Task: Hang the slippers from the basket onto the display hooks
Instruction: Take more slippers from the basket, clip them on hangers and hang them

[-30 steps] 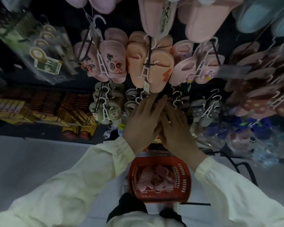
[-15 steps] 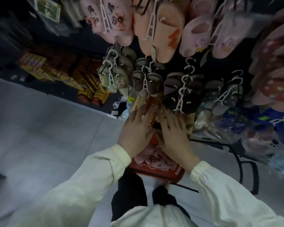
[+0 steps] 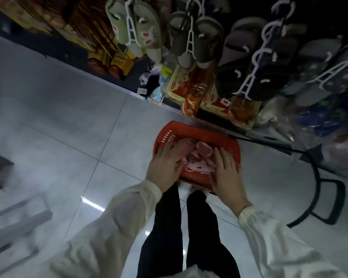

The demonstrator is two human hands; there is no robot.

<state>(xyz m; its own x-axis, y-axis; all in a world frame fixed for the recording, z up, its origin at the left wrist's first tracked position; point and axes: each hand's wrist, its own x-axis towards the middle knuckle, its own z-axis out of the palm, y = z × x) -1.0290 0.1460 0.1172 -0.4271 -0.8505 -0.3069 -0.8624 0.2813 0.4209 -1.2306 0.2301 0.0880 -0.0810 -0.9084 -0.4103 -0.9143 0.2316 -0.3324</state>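
The left hand [image 3: 165, 164] and right hand [image 3: 227, 173] hold their fingers straight and slightly spread, pinching nothing, over the pink slippers [image 3: 201, 152] heaped in the red basket [image 3: 169, 130] on the near floor. Lifting one pair from that tangle could drag another out.

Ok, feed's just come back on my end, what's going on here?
A person stands over the red basket on the floor, with both hands down among the pink slippers in it. The left hand and right hand lie on the pile with fingers fairly straight, and nothing is lifted out yet. Above, green slippers and dark slippers hang on white hangers on the display.
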